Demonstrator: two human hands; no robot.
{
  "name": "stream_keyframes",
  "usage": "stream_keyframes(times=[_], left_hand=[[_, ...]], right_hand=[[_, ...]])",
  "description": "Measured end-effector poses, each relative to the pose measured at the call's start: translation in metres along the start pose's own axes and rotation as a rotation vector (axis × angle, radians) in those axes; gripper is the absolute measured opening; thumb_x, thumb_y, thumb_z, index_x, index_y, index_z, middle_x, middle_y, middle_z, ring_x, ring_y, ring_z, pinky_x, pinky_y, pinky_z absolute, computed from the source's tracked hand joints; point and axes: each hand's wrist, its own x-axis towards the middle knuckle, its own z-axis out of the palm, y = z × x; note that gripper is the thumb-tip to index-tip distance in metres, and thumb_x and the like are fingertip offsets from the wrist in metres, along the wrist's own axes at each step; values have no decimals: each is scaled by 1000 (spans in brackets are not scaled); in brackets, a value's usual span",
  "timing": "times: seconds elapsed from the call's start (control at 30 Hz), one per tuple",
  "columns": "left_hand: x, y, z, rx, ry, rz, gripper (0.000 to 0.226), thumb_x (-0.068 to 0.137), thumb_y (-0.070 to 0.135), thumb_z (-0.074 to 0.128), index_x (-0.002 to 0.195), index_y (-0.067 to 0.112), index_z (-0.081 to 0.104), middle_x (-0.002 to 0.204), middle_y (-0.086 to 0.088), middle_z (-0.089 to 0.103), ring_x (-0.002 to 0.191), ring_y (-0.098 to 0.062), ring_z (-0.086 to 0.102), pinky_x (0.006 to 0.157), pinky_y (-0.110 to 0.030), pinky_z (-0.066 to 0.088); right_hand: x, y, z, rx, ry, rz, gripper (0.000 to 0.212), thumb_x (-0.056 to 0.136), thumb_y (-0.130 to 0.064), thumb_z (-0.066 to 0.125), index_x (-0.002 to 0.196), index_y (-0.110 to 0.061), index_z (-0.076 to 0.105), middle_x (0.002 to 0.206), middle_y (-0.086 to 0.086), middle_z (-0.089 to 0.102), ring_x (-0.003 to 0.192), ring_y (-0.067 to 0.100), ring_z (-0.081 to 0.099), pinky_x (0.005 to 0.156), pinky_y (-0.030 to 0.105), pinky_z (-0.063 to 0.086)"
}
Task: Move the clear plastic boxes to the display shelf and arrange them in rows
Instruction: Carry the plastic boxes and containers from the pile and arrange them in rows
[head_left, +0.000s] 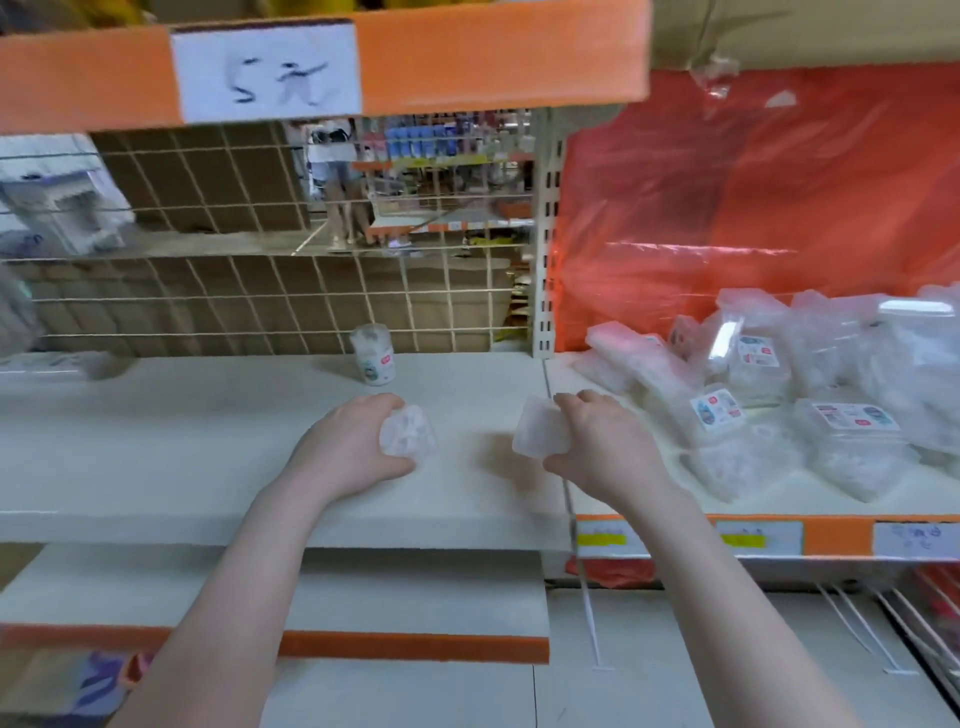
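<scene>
Head view. The left hand (347, 446) curls its fingers (382, 402) around one clear plastic box (408, 434), held low over the bare left bay of the display shelf (182, 441), apparently so it can be set down there. The right hand (597, 441) pinches a second clear plastic box (535, 434) between thumb and fingers, tilted on edge just left of the seam between bays, probably in transit from the loose heap of boxes (779, 410) on the right bay. A small lidded tub (373, 354) stands alone near the wire grid backing (260, 301). No row appears begun; nearly all the stock remains in the heap.
</scene>
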Motion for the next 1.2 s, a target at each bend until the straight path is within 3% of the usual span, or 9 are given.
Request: stream_keyframes(times=[0.43, 0.6, 0.9, 1.2], left_hand=[[-58, -239, -65, 97, -29, -78, 70, 81, 38, 66, 142, 23, 35, 145, 3, 39, 132, -17, 37, 102, -27, 34], [-65, -304, -87, 127, -66, -115, 60, 81, 35, 65, 134, 20, 42, 133, -2, 47, 123, -21, 43, 95, -35, 42], [-43, -378, -100, 102, -69, -148, 65, 84, 31, 63, 141, 21, 34, 138, -2, 42, 129, -22, 38, 100, -35, 38], [1, -438, -114, 115, -131, -170, 66, 83, 30, 64, 141, 19, 35, 137, -4, 43, 127, -23, 40, 100, -34, 38]], right_hand=[[34, -237, 58, 28, -70, -71, 49, 80, -35, 64, 122, -14, 49, 114, 5, 54, 107, 25, 50, 80, 30, 40], [49, -306, 71, 14, -88, -117, 49, 81, -33, 62, 124, -13, 48, 115, 5, 54, 108, 25, 50, 82, 31, 40], [102, -373, 91, 1, -151, -152, 51, 83, -28, 60, 129, -13, 43, 124, 5, 50, 115, 24, 47, 82, 31, 42], [183, -429, 111, 18, -217, -184, 46, 84, -37, 58, 121, -13, 45, 119, 5, 50, 107, 25, 49, 72, 29, 38]])
